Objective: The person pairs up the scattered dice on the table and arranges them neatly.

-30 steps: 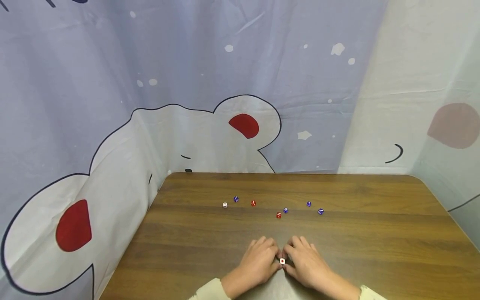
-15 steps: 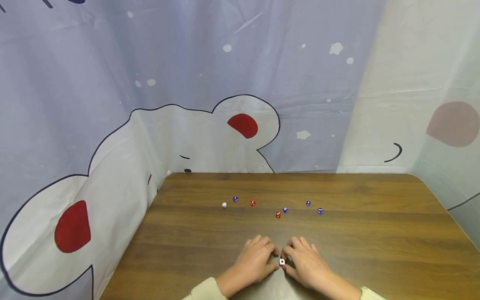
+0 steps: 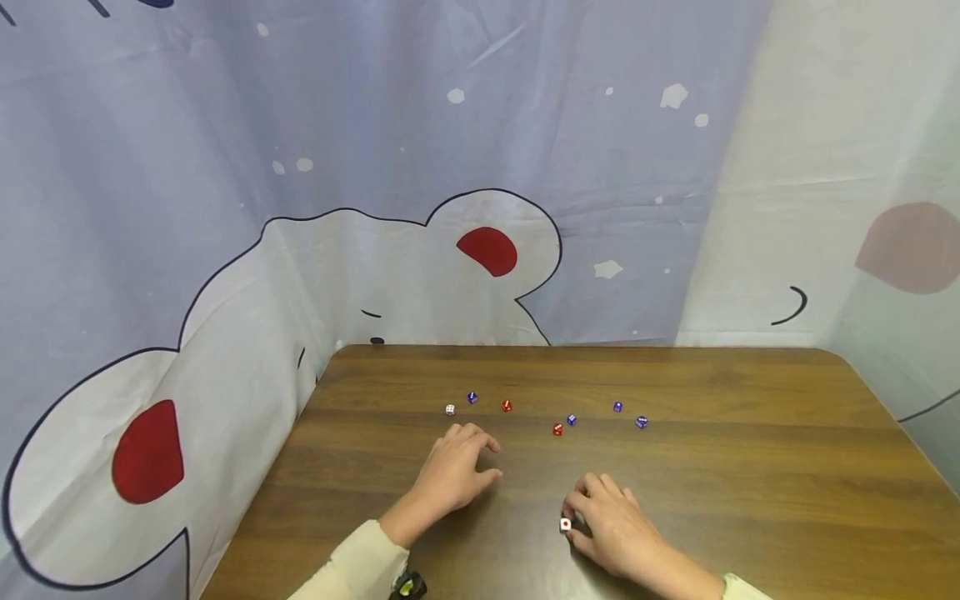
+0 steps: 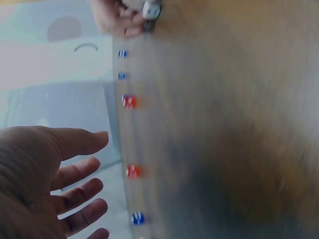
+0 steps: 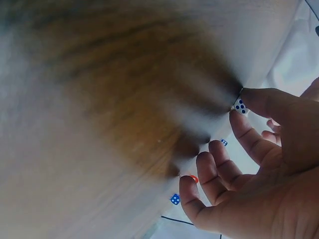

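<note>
In the head view my right hand (image 3: 613, 527) pinches a white die (image 3: 566, 525) between thumb and index finger, low at the table's near side. The die's top face shows one red dot; the right wrist view shows blue dots on a side of the same white die (image 5: 240, 106). My left hand (image 3: 453, 468) hovers over the table to the left, thumb and fingers apart, nothing between them. Just beyond its fingers lie a white die (image 3: 450, 410), a blue die (image 3: 472, 397) and a red die (image 3: 507, 406).
Farther right on the wooden table (image 3: 750, 467) lie another red die (image 3: 557, 429), a blue die (image 3: 572, 420) close against it, and two more blue dice, one being the rightmost die (image 3: 642, 422). A printed curtain (image 3: 615, 167) hangs behind the table's far edge.
My left hand has let go of the white die and moved away, left and forward toward the far dice. My right hand has stayed in place with the white die.
</note>
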Tool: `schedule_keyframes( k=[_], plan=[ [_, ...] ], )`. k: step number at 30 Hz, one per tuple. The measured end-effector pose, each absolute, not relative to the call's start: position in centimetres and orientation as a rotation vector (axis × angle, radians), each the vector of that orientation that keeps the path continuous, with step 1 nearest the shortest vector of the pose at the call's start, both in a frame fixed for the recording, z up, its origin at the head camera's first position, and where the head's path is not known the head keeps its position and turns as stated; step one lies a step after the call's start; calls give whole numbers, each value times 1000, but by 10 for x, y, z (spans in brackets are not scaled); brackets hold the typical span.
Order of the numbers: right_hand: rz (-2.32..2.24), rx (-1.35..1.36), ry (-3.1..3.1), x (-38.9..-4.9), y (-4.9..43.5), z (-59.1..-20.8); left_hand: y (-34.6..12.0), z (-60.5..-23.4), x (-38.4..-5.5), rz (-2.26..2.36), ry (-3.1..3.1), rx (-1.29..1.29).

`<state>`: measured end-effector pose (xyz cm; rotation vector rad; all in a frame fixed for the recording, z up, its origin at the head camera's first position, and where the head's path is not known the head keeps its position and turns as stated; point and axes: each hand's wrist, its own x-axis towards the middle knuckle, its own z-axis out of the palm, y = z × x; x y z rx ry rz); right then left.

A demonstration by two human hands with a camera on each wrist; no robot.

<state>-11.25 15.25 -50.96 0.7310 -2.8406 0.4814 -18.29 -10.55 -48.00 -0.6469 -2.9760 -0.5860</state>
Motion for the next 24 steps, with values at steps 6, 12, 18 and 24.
schedule_keyframes(
  k=[6, 12, 18, 24],
  plan=[
    [515, 731, -2882, -113, 153, -510, -131, -477, -213, -694, -3002, -484],
    [541, 735, -2904, -114, 154, -511, -156, -486, -248, -787, -3006, -276],
    [542, 737, -2904, -114, 155, -512, -171, -499, -267, -805, -3012, -241],
    [541, 739, -2892, -115, 155, -511, -176, -509, -278, -731, -3034, -242]
  ],
)
